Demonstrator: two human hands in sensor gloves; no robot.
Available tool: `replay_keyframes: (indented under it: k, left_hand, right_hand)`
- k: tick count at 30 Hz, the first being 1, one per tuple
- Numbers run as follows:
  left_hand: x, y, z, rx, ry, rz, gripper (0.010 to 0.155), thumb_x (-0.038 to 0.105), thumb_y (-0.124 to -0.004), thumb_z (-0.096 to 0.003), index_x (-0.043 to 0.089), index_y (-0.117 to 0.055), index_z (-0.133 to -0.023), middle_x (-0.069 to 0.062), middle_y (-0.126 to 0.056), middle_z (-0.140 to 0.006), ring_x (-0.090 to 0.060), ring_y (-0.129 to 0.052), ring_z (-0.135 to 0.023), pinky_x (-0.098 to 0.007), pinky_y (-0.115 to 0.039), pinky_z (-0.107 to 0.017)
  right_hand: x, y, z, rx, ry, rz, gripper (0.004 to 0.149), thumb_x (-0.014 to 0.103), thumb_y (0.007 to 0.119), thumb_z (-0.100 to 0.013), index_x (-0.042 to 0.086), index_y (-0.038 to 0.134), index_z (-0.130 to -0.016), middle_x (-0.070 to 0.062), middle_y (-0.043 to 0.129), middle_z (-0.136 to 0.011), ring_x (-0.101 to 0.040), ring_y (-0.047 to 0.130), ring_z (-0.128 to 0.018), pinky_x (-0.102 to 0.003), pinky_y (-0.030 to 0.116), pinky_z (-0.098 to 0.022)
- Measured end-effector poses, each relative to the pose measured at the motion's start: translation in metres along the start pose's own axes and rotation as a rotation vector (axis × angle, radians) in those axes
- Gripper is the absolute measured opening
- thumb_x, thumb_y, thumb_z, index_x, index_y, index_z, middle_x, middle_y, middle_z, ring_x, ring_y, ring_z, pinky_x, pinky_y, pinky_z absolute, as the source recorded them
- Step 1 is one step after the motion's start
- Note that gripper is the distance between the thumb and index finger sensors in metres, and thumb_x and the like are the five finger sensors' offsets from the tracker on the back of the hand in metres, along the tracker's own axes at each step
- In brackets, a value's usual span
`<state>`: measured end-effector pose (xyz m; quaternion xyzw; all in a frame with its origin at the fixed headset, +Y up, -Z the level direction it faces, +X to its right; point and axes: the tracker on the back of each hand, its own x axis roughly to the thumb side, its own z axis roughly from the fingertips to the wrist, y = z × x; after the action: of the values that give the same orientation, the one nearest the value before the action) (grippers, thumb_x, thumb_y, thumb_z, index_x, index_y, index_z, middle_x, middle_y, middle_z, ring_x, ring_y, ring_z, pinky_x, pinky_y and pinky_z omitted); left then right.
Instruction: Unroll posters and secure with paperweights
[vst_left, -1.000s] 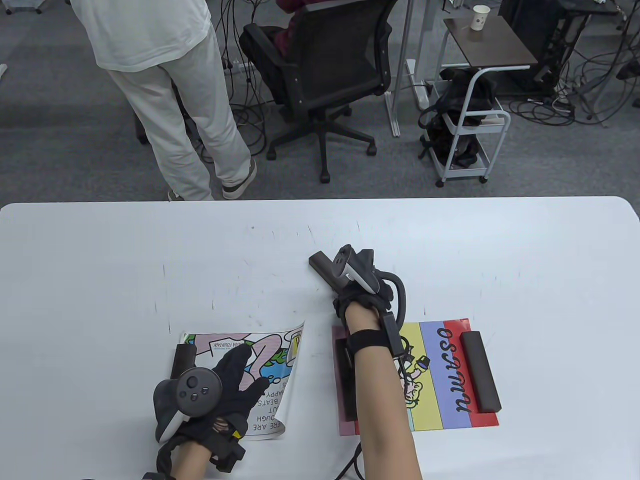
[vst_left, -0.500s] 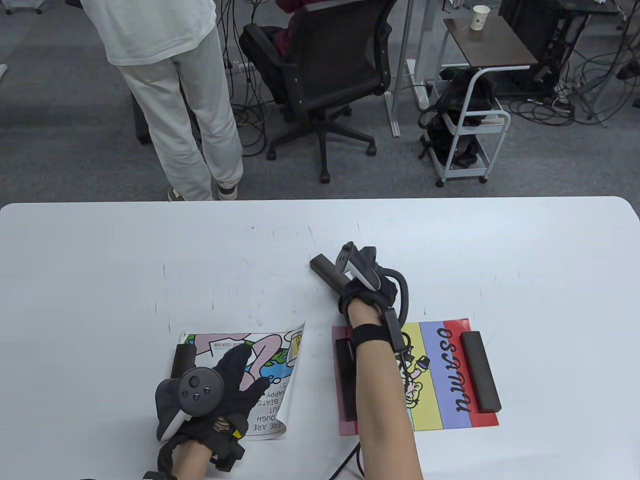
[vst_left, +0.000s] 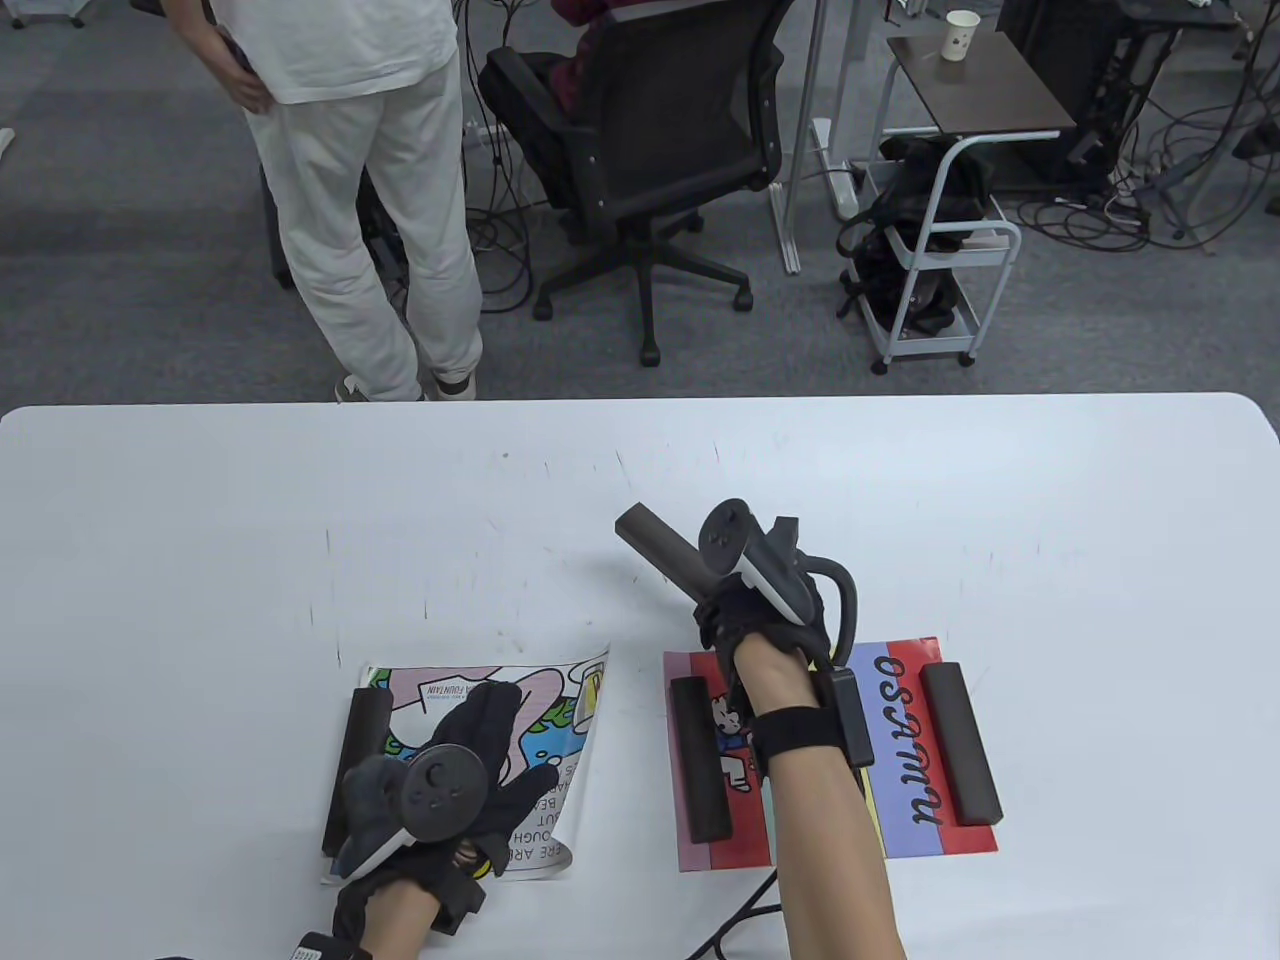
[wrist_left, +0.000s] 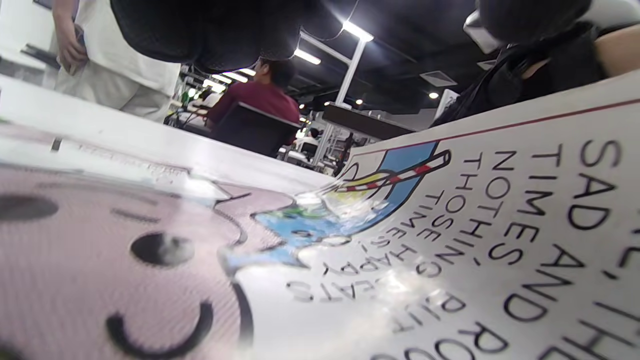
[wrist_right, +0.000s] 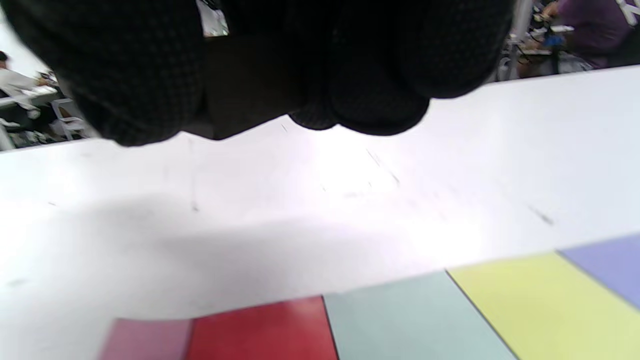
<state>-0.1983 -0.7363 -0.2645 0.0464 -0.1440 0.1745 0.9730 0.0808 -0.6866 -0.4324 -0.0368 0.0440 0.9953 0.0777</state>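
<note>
A cartoon poster (vst_left: 560, 720) lies at the front left with its right edge curling up; it fills the left wrist view (wrist_left: 450, 240). My left hand (vst_left: 490, 760) presses flat on it. A dark bar paperweight (vst_left: 362, 735) lies on its left edge. My right hand (vst_left: 745, 605) grips a third dark bar paperweight (vst_left: 655, 545) and holds it tilted above the table, beyond the striped poster (vst_left: 900, 790). That poster lies flat under two dark bars, one at its left (vst_left: 697, 755) and one at its right (vst_left: 958, 740). The right wrist view shows my fingers (wrist_right: 370, 75) curled around the bar.
The white table (vst_left: 200, 520) stretches wide behind and beside the posters. Beyond its far edge stand a person in white (vst_left: 360, 180), an office chair (vst_left: 650, 150), a small cart (vst_left: 930, 260) and a side table with a cup (vst_left: 962, 33).
My right hand has lifted the bar off the table and drawn back toward me and to the right. My left hand shifted slightly on the cartoon poster. The standing person stepped right.
</note>
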Motion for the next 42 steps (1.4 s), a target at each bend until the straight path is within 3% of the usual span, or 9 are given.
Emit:
replay_keyframes:
  k: [7, 14, 20, 25, 27, 32, 38, 42]
  left_hand:
    - [0.035, 0.033, 0.003, 0.159, -0.118, -0.199, 0.081, 0.060, -0.073, -0.0427, 0.017, -0.048, -0.107, -0.016, -0.053, -0.111, -0.042, -0.064, -0.101, -0.055, -0.065, -0.069]
    - [0.067, 0.043, -0.001, 0.179, -0.201, -0.467, 0.083, 0.058, -0.076, -0.0413, 0.019, -0.046, -0.108, -0.014, -0.051, -0.112, -0.043, -0.058, -0.104, -0.058, -0.060, -0.071]
    - [0.077, 0.040, -0.002, 0.149, -0.216, -0.636, 0.080, 0.057, -0.076, -0.0405, 0.023, -0.047, -0.107, -0.009, -0.054, -0.113, -0.039, -0.061, -0.104, -0.057, -0.061, -0.070]
    - [0.087, 0.042, 0.002, 0.127, -0.247, -0.670, 0.071, 0.057, -0.081, -0.0365, 0.028, -0.066, -0.099, 0.000, -0.080, -0.097, -0.025, -0.086, -0.086, -0.049, -0.072, -0.064]
    - [0.086, 0.044, 0.002, 0.126, -0.230, -0.636, 0.069, 0.057, -0.084, -0.0341, 0.029, -0.071, -0.096, 0.002, -0.086, -0.091, -0.021, -0.092, -0.077, -0.045, -0.076, -0.060]
    - [0.067, 0.051, -0.004, 0.077, -0.086, -0.434, 0.067, 0.061, -0.088, -0.0308, 0.030, -0.078, -0.090, 0.004, -0.094, -0.083, -0.018, -0.101, -0.068, -0.039, -0.085, -0.051]
    - [0.025, 0.039, -0.016, -0.052, 0.232, 0.043, 0.069, 0.062, -0.082, -0.0360, 0.017, -0.082, -0.088, -0.006, -0.098, -0.074, -0.021, -0.106, -0.054, -0.037, -0.088, -0.040]
    - [0.008, 0.025, -0.021, -0.127, 0.397, 0.160, 0.069, 0.060, -0.078, -0.0403, 0.013, -0.081, -0.090, -0.008, -0.097, -0.075, -0.022, -0.106, -0.054, -0.037, -0.088, -0.040]
  right_hand:
    - [0.024, -0.028, 0.071, -0.145, -0.282, 0.037, 0.068, 0.046, 0.091, -0.028, 0.014, 0.073, -0.086, -0.012, 0.086, -0.078, -0.032, 0.090, -0.061, -0.043, 0.079, -0.046]
    - [0.041, -0.030, 0.135, -0.199, -0.466, 0.114, 0.068, 0.046, 0.091, -0.028, 0.015, 0.073, -0.086, -0.011, 0.087, -0.078, -0.031, 0.092, -0.061, -0.042, 0.080, -0.046]
    - [0.039, -0.024, 0.165, -0.192, -0.612, 0.091, 0.068, 0.045, 0.091, -0.027, 0.015, 0.074, -0.086, -0.011, 0.087, -0.079, -0.031, 0.091, -0.062, -0.042, 0.080, -0.047]
    - [0.035, -0.015, 0.175, -0.226, -0.692, 0.141, 0.070, 0.051, 0.091, -0.028, 0.016, 0.072, -0.087, -0.010, 0.086, -0.080, -0.031, 0.090, -0.064, -0.042, 0.079, -0.049]
    - [0.031, -0.011, 0.174, -0.231, -0.672, 0.134, 0.069, 0.047, 0.089, -0.030, 0.020, 0.069, -0.089, -0.007, 0.083, -0.085, -0.029, 0.088, -0.071, -0.044, 0.078, -0.054]
    - [0.010, -0.007, 0.170, -0.209, -0.609, -0.129, 0.080, 0.058, 0.081, -0.036, 0.024, 0.048, -0.100, -0.010, 0.057, -0.108, -0.040, 0.068, -0.093, -0.052, 0.064, -0.067]
    - [-0.023, 0.005, 0.158, -0.146, -0.515, -0.488, 0.079, 0.057, 0.075, -0.038, 0.021, 0.044, -0.102, -0.012, 0.051, -0.110, -0.043, 0.059, -0.097, -0.054, 0.060, -0.069]
    - [-0.037, 0.012, 0.153, -0.119, -0.482, -0.566, 0.078, 0.056, 0.074, -0.039, 0.021, 0.043, -0.101, -0.012, 0.050, -0.109, -0.042, 0.058, -0.097, -0.054, 0.060, -0.069]
